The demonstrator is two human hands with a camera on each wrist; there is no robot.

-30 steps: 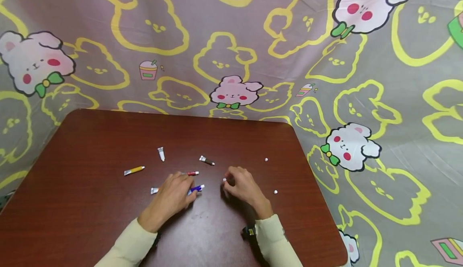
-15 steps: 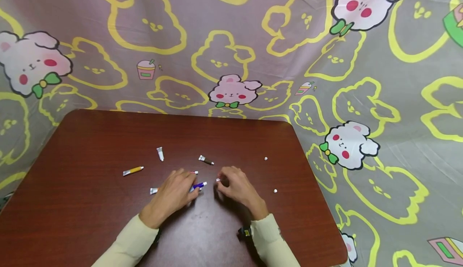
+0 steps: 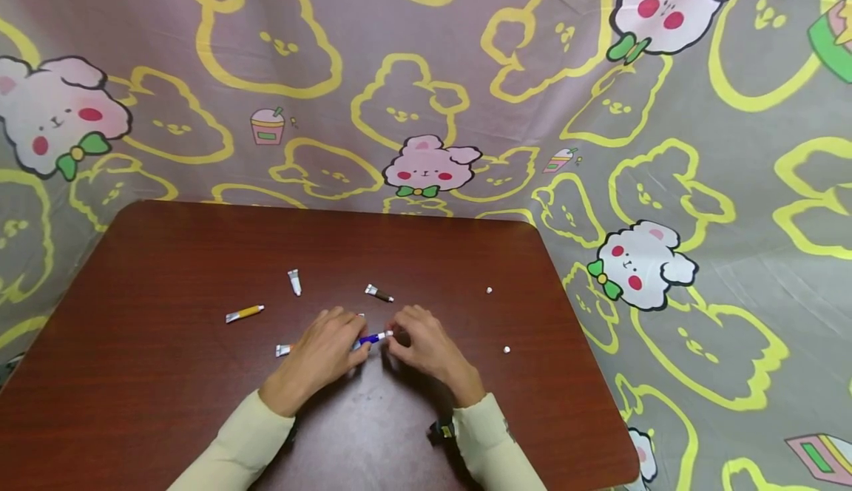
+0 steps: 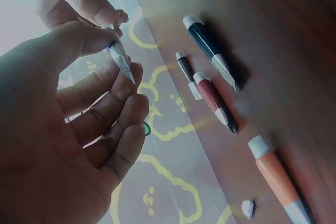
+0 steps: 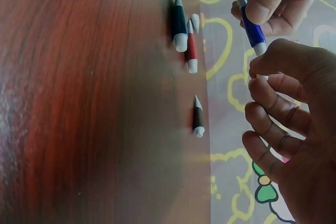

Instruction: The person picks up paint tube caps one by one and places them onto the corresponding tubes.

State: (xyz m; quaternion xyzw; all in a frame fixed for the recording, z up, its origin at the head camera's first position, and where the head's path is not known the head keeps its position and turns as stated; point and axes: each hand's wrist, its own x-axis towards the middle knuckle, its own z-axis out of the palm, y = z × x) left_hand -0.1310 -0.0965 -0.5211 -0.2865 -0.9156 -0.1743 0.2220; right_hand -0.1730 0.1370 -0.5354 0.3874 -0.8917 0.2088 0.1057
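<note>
My left hand point(image 3: 319, 358) pinches a small blue paint tube point(image 3: 367, 341) between thumb and forefinger, above the table. The tube's white end points toward my right hand point(image 3: 429, 347). Thumb and forefinger of the right hand pinch a small white cap point(image 5: 263, 77) at that end; the fingertips partly hide it, and I cannot tell whether it is threaded on. In the right wrist view, a dark tube point(image 5: 179, 27) and a red tube point(image 5: 191, 51) lie beyond the hands. An orange tube point(image 4: 275, 174) lies near the left hand, mostly hidden in the head view.
Farther back on the brown table point(image 3: 200, 254) lie a white tube point(image 3: 295, 282), a brown tube point(image 3: 379, 293) and a yellow tube point(image 3: 245, 314). Two loose white caps, one farther back point(image 3: 489, 290) and one nearer point(image 3: 506, 350), sit at the right. A patterned cloth point(image 3: 319, 114) hangs behind.
My right hand has moved left with the white cap, up to the end of the blue tube. The left hand has stayed almost in place, and more of the blue tube shows.
</note>
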